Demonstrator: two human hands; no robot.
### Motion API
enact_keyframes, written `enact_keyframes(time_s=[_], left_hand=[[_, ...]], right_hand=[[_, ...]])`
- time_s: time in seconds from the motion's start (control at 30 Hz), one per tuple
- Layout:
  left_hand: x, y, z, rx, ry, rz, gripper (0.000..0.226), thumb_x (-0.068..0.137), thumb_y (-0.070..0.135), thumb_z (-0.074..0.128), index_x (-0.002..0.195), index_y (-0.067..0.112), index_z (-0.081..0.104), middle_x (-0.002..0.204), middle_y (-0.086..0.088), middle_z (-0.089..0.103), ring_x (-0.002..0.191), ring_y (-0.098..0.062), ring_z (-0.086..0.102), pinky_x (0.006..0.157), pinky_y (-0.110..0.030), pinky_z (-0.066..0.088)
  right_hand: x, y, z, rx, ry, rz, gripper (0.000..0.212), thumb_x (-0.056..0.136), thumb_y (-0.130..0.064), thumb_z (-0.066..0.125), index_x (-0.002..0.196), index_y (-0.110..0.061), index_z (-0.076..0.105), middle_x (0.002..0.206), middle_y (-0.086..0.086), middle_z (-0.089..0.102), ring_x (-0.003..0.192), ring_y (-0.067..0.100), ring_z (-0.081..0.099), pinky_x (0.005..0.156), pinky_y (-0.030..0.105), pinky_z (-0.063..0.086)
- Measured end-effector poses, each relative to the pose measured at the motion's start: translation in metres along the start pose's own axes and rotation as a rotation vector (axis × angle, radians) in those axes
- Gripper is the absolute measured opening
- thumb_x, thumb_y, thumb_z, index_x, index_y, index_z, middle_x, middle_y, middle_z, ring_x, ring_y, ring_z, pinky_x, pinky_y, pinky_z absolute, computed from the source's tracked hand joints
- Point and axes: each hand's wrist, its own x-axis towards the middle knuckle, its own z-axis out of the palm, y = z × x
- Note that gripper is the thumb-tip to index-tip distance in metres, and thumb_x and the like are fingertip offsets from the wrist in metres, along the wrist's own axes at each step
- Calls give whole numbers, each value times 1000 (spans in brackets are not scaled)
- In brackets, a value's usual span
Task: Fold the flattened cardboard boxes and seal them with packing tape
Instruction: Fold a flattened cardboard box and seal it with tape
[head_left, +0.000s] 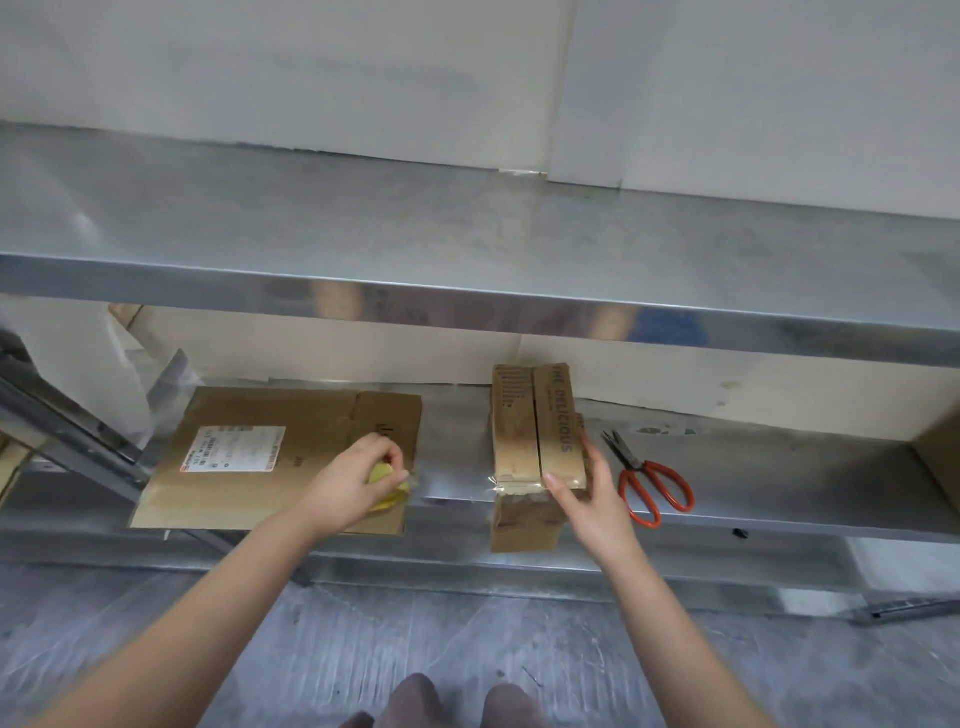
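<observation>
A small folded cardboard box (530, 431), printed "THE DELICIOUS", stands on the metal shelf (779, 467) with its top flaps closed and clear tape over its near edge. My right hand (587, 499) holds the box's near right corner, thumb on top. My left hand (358, 483) grips a yellow roll of packing tape (387, 488), and a clear strip stretches from it towards the box. Under that hand lies a flattened cardboard box (249, 457) with a white label.
Red-handled scissors (652, 483) lie on the shelf right of the box. An upper metal shelf (467, 244) overhangs the work area. Another brown box edge (940, 467) shows at far right. A slanted metal brace (67, 421) stands at left. My feet (457, 701) are on the grey floor.
</observation>
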Motion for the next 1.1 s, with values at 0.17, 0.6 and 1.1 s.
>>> enact_keyframes(time_s=[0.17, 0.6, 1.1], left_hand=[[2, 13, -6, -43, -5, 87, 12, 91, 31, 62, 95, 23, 54, 99, 7, 50, 92, -1, 48, 73, -8, 34], [-29, 7, -24, 103, 144, 333, 30, 73, 51, 71, 89, 37, 51, 99, 17, 51, 93, 0, 48, 80, -18, 31], [-36, -46, -27, 100, 2, 115, 70, 78, 28, 77, 138, 32, 40, 94, 16, 50, 80, 9, 48, 70, -10, 36]], right_hand=[[-11, -8, -1, -485, 159, -253, 71, 88, -69, 41, 148, -31, 33, 153, 3, 36, 146, 24, 23, 116, 45, 30], [-34, -85, 117, -453, -65, -424, 32, 86, -40, 65, 114, -25, 62, 112, -8, 64, 111, 13, 50, 91, 24, 41], [-39, -83, 158, -455, -151, -384, 12, 90, -34, 61, 84, -25, 65, 84, -12, 66, 91, 11, 47, 71, 30, 43]])
